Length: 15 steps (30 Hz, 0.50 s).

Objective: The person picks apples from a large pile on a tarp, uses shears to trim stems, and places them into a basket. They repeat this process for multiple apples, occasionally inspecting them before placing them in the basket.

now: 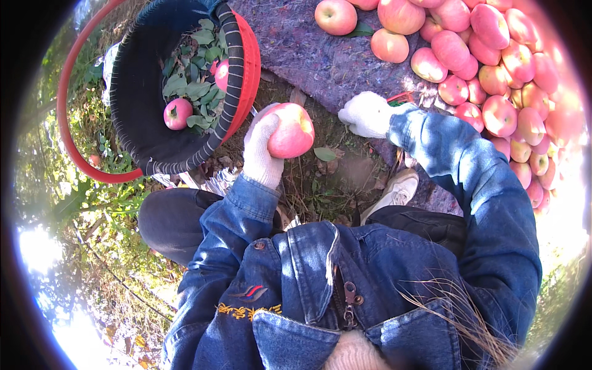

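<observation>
My left hand (262,148), in a white knitted glove, holds a pink-red apple (291,130) between thumb and fingers, just right of a bucket. My right hand (366,114), gloved in white too, is curled at the lower edge of a purple-grey felt mat; a thin red item (400,96) shows beside its wrist, and whether the hand grips it is hidden. The red bucket (247,74) has a dark cloth lining stitched at the rim. Inside lie green leaves (196,85) and two apples, one of them (178,114) near the middle. A large heap of apples (499,114) covers the right side.
The felt mat (296,41) spreads under the apples, with a few at its top. A red hoop handle (62,101) arches left of the bucket. Bare soil with a loose leaf (325,154) lies between my knees, near my white shoe (397,188). Grass and weeds grow at left.
</observation>
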Available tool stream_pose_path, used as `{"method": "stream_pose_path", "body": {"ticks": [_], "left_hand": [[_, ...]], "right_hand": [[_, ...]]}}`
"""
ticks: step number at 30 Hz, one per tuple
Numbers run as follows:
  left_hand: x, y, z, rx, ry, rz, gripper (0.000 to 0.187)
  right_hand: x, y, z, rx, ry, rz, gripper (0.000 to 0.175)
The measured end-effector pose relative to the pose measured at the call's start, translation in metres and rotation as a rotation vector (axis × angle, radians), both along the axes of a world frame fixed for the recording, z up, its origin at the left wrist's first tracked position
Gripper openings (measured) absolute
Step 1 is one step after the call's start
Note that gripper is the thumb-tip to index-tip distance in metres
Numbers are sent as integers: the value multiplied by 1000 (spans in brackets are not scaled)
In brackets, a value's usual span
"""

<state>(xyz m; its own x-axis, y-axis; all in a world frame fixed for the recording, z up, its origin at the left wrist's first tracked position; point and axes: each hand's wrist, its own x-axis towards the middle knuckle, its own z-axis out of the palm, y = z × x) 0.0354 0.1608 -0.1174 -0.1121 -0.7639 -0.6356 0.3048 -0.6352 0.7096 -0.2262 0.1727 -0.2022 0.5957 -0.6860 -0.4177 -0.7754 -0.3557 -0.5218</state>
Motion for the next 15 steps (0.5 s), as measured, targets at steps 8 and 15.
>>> {"method": "stream_pose_path", "body": {"ticks": [8,15], "left_hand": [[1,0,-10,5,17,-12,48],[0,1,-5,51,43,2,48]], "right_hand": [[-42,-38,10,-353,-208,-396,20],[-17,-44,-16,-480,84,-147,20]]}}
